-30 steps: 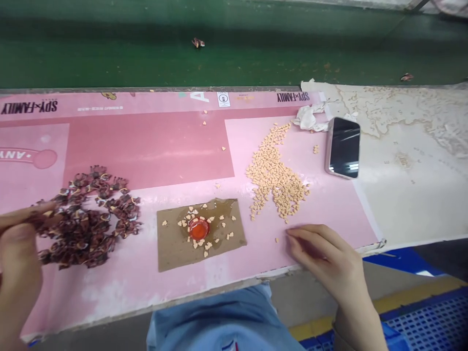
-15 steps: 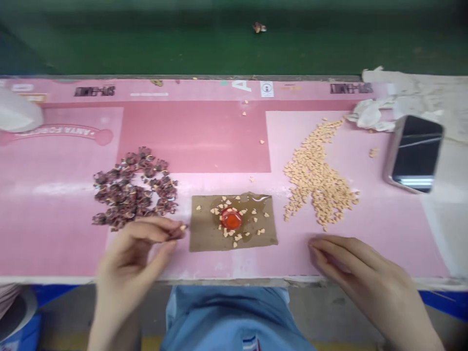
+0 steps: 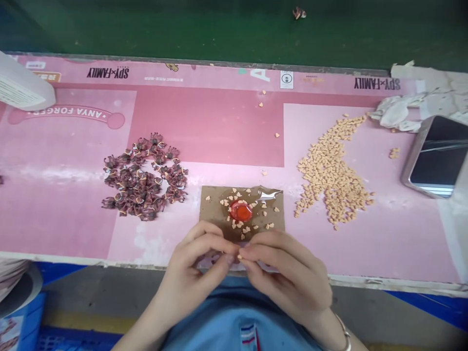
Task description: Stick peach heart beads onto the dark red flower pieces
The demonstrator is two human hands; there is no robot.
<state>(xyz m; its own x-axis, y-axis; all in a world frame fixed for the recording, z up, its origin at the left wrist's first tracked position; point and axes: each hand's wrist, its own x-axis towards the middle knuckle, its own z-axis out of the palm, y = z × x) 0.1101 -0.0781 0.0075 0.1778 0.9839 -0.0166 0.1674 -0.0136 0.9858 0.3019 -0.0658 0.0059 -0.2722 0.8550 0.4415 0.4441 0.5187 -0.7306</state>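
Observation:
My left hand (image 3: 203, 265) is closed in a pinch on a small dark brown figure, mostly hidden behind the fingers. Its fingertips meet those of my right hand (image 3: 288, 273), which pinches a tiny beige piece (image 3: 240, 257). Just beyond both hands lies a brown card (image 3: 215, 224) with a wet, glossy patch. A red-orange blob (image 3: 241, 211) sits on it, ringed by several loose beige bits. On the left is a pile of dark brown figures (image 3: 141, 190) with thin yellow marks. A heap of small beige pieces (image 3: 336, 180) spreads out on the right.
A smartphone (image 3: 437, 156) rests at the right beside crumpled white tissue (image 3: 397, 112). At the far left stands a white bottle (image 3: 27, 83). A green surface (image 3: 164, 34) runs behind the pink mat (image 3: 204, 126), with one small brown figure (image 3: 299, 12) on it.
Both hands have come together in front of the card, the left moving right and the right moving left from near the beige heap. The view has shifted slightly.

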